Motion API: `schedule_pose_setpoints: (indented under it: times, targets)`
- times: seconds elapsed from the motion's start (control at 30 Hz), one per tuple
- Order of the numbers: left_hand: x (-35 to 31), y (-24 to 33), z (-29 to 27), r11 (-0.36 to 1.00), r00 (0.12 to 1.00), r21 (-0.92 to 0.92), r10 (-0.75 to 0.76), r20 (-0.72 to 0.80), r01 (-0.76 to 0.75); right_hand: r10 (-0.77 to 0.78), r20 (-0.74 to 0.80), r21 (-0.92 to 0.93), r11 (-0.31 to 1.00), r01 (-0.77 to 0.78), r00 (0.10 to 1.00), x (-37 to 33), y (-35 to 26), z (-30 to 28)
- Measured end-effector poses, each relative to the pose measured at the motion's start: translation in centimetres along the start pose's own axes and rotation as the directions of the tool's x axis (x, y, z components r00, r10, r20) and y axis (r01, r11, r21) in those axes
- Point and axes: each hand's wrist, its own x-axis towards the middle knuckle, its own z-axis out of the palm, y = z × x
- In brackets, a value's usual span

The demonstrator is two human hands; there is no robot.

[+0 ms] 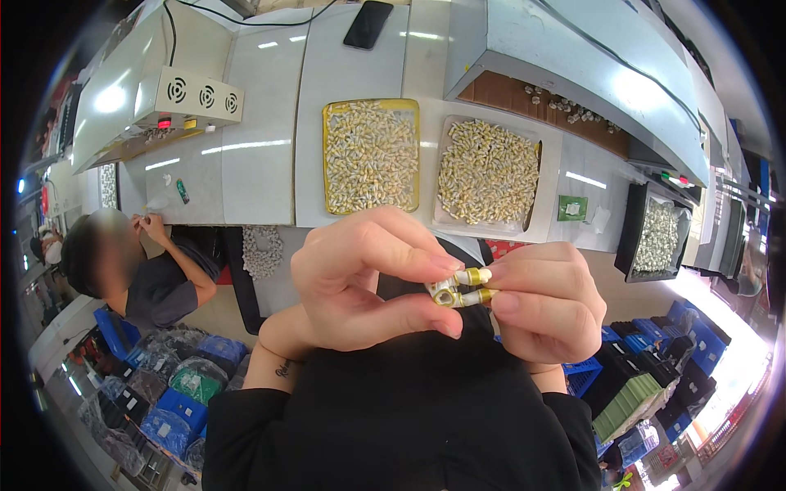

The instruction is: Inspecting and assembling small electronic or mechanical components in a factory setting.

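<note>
Small white-and-gold cylindrical pieces (pixel 463 288) are held up in front of my chest, between both hands. My left hand (pixel 360 278) is closed in a pinch, with thumb and forefinger on their left ends. From the other side, the fingertips of my right hand (pixel 548 303) pinch the right ends of the pieces. One piece shows an open, ring-like end toward me. How the pieces are joined, if at all, I cannot tell. Beyond my hands, a yellow tray (pixel 326 184) and a pale, clear-edged tray (pixel 481 227) lie on the bench, both full of similar pieces.
A black phone (pixel 368 24) lies at the bench's back. Metal housings stand at left (pixel 155 82) and right (pixel 573 65). A black bin (pixel 626 237) of metallic parts is at right. Another person (pixel 155 270) sits at left. Wrapped crates (pixel 176 409) stand behind on the left.
</note>
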Motion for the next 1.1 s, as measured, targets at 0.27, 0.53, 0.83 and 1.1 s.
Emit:
schedule_pose_setpoints:
  times: [0.27,0.53,0.83,1.1]
  targets:
    - [0.1,0.1,0.2,0.998,0.998,-0.03,0.053,-0.026,-0.054,0.199,0.054,0.185,0.961,-0.205,0.979,-0.1,-0.1,-0.3]
    - [0.1,0.1,0.3,0.998,0.999,-0.062,-0.023,-0.025,0.021,0.11,0.034,0.166,0.979,-0.114,0.993,-0.2,0.3,-0.4]
    - [0.1,0.1,0.2,0.998,0.999,-0.042,-0.049,-0.009,0.048,0.142,0.059,0.188,0.971,-0.151,0.988,-0.2,0.2,-0.2]
    - [0.0,0.0,0.2,0.987,0.991,-0.099,-0.131,-0.022,0.128,0.183,0.064,0.196,0.962,-0.192,0.981,0.2,-0.6,-0.1]
